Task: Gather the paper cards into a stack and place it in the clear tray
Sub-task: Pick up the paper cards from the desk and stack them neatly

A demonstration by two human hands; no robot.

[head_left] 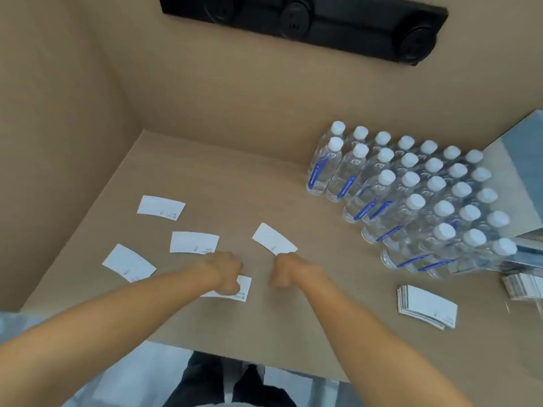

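Observation:
Several white curved paper cards lie scattered on the tan table: one at the far left, one in the middle, one at the near left. My left hand is curled down onto a fourth card, which lies flat and partly hidden beneath it. My right hand is closed in a fist, its knuckles touching the near corner of an angled card. A gathered stack of cards sits to the right. I cannot make out the clear tray for certain.
Many clear water bottles with white caps stand in rows at the back right. A second pile of cards or papers lies at the right edge. Cardboard walls enclose the table at left and back. The table's front edge is near my body.

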